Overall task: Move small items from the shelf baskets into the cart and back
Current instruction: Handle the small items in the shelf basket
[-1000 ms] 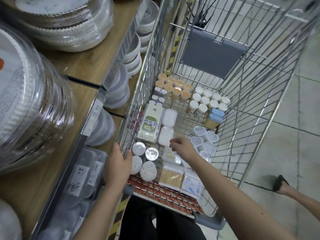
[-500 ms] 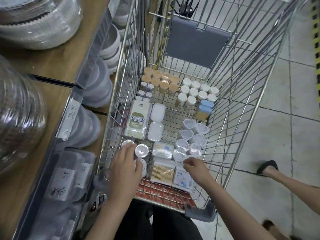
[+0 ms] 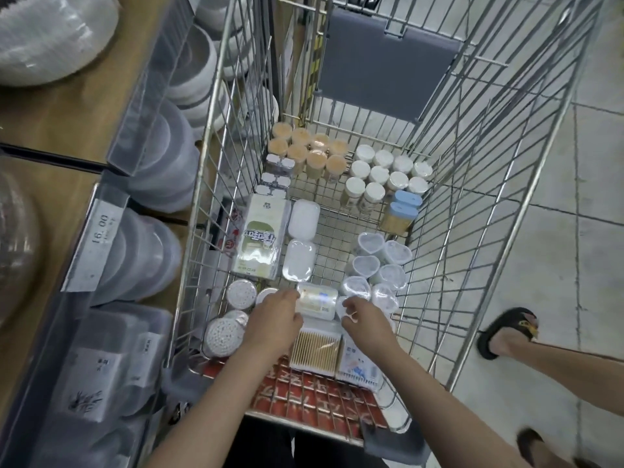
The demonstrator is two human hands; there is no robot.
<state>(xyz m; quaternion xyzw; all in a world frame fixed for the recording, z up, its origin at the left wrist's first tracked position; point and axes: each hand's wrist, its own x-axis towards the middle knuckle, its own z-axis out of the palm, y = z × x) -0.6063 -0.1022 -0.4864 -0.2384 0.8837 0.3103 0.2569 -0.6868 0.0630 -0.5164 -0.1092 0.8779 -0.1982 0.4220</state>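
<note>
**Both hands on the clear box**

Left hand (image 3: 274, 321) and right hand (image 3: 363, 320) clasp the ends of a clear plastic box (image 3: 317, 300), fingers curled, its long axis lying left to right, low in the wire cart (image 3: 506, 184). Just nearer lies a flat swab pack (image 3: 315, 349); round white-lidded jars (image 3: 378, 175) stand farther back.

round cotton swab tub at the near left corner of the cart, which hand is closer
Left. The left hand sits just right of the round cotton swab tub, almost touching it. The right hand is farther right, beyond the wooden swab box.
</note>
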